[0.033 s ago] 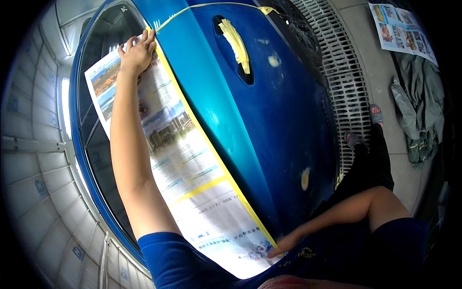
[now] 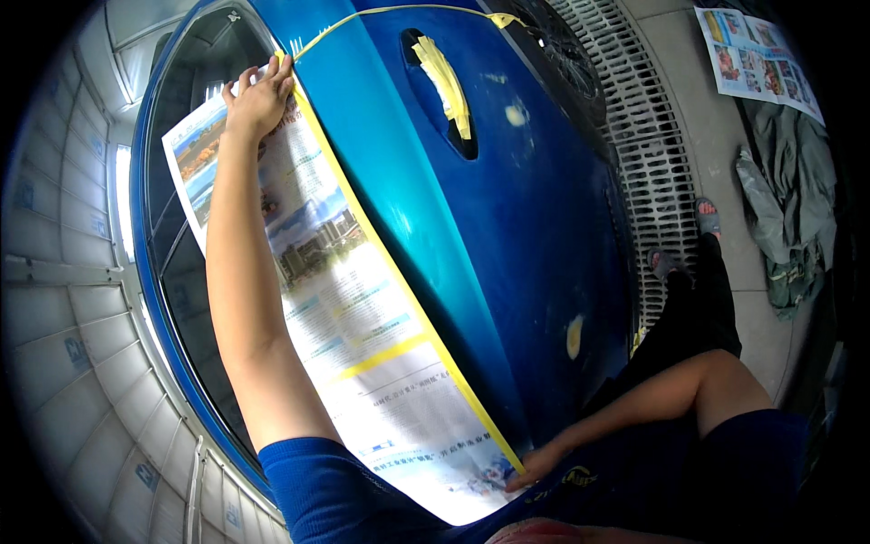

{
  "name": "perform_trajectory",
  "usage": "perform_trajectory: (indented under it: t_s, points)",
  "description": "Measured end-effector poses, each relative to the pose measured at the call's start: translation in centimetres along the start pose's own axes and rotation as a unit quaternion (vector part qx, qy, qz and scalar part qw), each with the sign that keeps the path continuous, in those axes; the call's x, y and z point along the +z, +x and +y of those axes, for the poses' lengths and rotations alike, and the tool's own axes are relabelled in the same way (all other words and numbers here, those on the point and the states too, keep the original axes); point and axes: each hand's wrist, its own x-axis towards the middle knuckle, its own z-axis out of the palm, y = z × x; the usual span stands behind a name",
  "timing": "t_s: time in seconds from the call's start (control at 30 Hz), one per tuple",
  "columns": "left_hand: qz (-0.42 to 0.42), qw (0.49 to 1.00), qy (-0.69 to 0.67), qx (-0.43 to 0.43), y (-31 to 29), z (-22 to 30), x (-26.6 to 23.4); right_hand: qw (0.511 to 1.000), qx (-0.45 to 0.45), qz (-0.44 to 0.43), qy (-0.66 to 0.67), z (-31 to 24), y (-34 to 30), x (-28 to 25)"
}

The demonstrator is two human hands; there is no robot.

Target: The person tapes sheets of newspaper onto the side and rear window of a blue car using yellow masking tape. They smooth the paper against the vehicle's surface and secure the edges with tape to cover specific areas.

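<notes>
A long strip of newspaper sheets (image 2: 313,313) lies over the side window, with yellow masking tape (image 2: 399,276) along its right edge and across a joint between sheets. My left hand (image 2: 258,102) is at the far end, its thumb and fingers gripping the paper by the taped corner, other fingers somewhat apart. At the near end, my right hand (image 2: 541,464) pinches the taped corner; part of its fingers is hidden. Beside the strip is a blue car door (image 2: 535,245), whose handle (image 2: 444,91) is wrapped in yellow tape.
A thin yellow tape line (image 2: 390,9) crosses the far part of the door. Pale patches (image 2: 574,337) mark the blue paint. To the right are a floor grating (image 2: 648,136), my sandalled feet (image 2: 707,218), a grey-green cloth (image 2: 793,199) and a printed sheet (image 2: 759,54).
The newspaper's far left corner has shifted slightly to the right, and its near end has moved a little. Both hands keep nearly the same places.
</notes>
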Motion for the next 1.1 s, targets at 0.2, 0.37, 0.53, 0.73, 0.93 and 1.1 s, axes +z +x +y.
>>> perform_trajectory:
  t_s: [0.2, 0.37, 0.53, 0.73, 0.93, 1.1]
  points:
    - [-0.030, 0.999, 0.011, -0.003, -0.3, 0.7, -0.6, 1.000, 0.006, 0.001, 0.029, 0.9, 0.2, 0.2]
    - [-0.024, 0.998, 0.058, -0.010, -0.2, 1.3, -1.0, 0.994, 0.081, 0.059, 0.043, -0.1, 0.2, -2.0]
    - [0.024, 0.997, 0.069, -0.016, -2.2, 2.6, 0.8, 0.984, 0.081, 0.117, 0.112, 1.2, 3.0, -1.5]
    - [0.080, 0.996, 0.040, -0.001, -5.8, 4.4, 1.4, 0.975, 0.066, 0.114, 0.177, 0.4, 4.0, -1.1]
    - [0.106, 0.994, 0.023, 0.019, -10.3, 6.8, 0.1, 0.955, 0.063, 0.192, 0.218, -1.3, 4.9, 0.6]
    - [0.098, 0.995, 0.004, 0.023, -14.8, 8.9, -1.9, 0.922, 0.074, 0.224, 0.307, -1.5, 6.7, 1.7]
